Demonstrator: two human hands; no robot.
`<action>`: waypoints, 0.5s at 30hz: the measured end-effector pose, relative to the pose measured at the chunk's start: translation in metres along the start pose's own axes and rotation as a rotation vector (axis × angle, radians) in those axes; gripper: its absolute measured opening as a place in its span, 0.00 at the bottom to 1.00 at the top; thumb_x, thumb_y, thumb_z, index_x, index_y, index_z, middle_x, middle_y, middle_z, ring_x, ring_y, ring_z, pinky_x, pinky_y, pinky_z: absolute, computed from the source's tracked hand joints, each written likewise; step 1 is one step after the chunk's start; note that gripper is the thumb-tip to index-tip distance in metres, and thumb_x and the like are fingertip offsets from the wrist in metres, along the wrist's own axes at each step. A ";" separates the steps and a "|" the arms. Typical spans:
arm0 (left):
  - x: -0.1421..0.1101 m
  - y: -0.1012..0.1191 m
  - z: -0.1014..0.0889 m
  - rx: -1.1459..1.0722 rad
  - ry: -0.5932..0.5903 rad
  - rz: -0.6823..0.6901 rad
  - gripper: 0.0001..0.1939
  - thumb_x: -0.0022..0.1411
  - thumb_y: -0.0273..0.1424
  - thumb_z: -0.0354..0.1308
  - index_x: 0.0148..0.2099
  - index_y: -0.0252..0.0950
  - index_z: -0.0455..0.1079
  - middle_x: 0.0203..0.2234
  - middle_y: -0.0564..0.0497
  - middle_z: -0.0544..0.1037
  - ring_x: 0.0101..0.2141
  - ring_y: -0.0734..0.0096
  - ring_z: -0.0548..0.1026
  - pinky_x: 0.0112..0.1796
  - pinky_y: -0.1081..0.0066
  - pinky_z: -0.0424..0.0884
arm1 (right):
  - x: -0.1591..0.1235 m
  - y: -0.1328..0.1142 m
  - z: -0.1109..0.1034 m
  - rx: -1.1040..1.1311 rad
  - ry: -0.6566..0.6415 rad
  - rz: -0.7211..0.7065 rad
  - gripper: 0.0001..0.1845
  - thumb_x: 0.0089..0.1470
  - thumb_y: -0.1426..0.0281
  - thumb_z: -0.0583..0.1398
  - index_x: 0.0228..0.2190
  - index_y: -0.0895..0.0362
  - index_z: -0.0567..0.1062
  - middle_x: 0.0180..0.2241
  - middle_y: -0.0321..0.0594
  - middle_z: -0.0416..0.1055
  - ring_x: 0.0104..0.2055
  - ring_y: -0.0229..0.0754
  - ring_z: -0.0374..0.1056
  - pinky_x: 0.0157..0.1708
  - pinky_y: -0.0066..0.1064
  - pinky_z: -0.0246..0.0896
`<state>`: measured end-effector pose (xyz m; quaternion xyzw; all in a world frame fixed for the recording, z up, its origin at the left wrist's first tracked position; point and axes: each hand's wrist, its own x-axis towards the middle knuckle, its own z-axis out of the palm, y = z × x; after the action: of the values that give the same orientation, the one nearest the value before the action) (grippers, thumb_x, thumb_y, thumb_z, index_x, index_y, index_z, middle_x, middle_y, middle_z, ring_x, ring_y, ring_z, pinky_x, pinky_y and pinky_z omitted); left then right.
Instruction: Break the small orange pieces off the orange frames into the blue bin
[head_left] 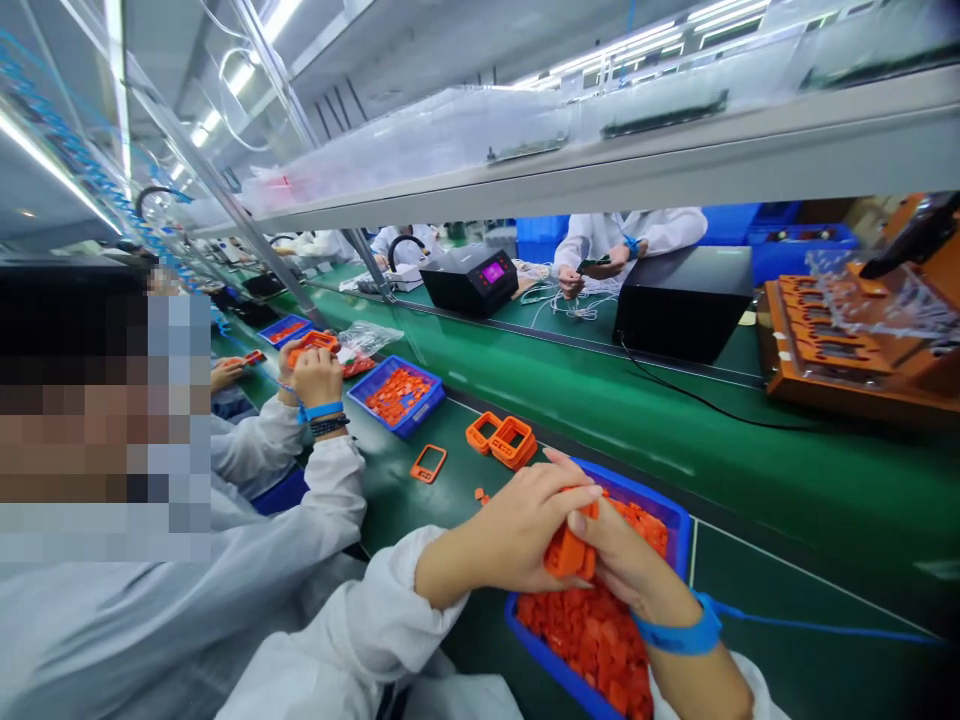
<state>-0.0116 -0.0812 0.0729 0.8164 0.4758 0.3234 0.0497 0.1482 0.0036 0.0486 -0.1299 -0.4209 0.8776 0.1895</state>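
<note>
Both my hands meet over a blue tray (pixel 679 520) full of small orange plastic parts. My left hand (pixel 517 530) curls its fingers around an orange part (pixel 570 552) from the left. My right hand (pixel 626 562), with a blue wrist strap (pixel 679 632), grips the same part from the right. White sleeves cover my forearms. Just beyond my hands, a few orange frames (pixel 502 438) lie on the green table, with one flat frame (pixel 428 463) further left.
To my left a person in white holds an orange piece (pixel 313 343) near another blue tray (pixel 397 395) of orange parts. A green conveyor (pixel 675 440) runs alongside. Black boxes (pixel 682 300), an orange fixture (pixel 832 345) and a person across stand beyond it. A shelf (pixel 600 165) hangs overhead.
</note>
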 end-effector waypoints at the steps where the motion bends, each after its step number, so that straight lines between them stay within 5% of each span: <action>1: 0.001 -0.001 -0.005 -0.003 -0.034 -0.002 0.45 0.65 0.52 0.68 0.74 0.40 0.55 0.61 0.34 0.73 0.61 0.47 0.73 0.62 0.51 0.68 | 0.000 0.001 0.001 0.007 -0.004 -0.006 0.65 0.43 0.46 0.79 0.73 0.47 0.57 0.71 0.54 0.64 0.73 0.62 0.61 0.74 0.56 0.53; 4: 0.007 -0.006 -0.024 0.009 -0.140 -0.007 0.45 0.63 0.54 0.70 0.72 0.41 0.59 0.60 0.35 0.74 0.58 0.49 0.75 0.60 0.54 0.71 | 0.001 0.003 0.004 0.026 -0.040 -0.024 0.63 0.44 0.50 0.80 0.73 0.45 0.59 0.72 0.50 0.63 0.75 0.60 0.58 0.75 0.54 0.53; 9: 0.014 -0.010 -0.051 -0.003 -0.117 0.034 0.43 0.61 0.56 0.72 0.69 0.40 0.65 0.59 0.36 0.74 0.55 0.51 0.76 0.56 0.58 0.74 | 0.001 -0.003 0.007 0.076 -0.121 -0.054 0.54 0.48 0.54 0.79 0.70 0.45 0.65 0.70 0.48 0.66 0.73 0.58 0.63 0.70 0.51 0.64; 15: 0.026 -0.008 -0.049 -0.027 -0.187 0.045 0.38 0.63 0.50 0.72 0.68 0.39 0.67 0.62 0.35 0.72 0.58 0.50 0.74 0.60 0.56 0.72 | 0.000 -0.009 0.006 0.047 -0.056 -0.038 0.52 0.48 0.51 0.79 0.68 0.46 0.66 0.68 0.49 0.70 0.69 0.58 0.68 0.59 0.44 0.74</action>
<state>-0.0373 -0.0670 0.1211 0.8530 0.4460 0.2530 0.0977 0.1479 0.0042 0.0594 -0.0927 -0.4076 0.8867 0.1974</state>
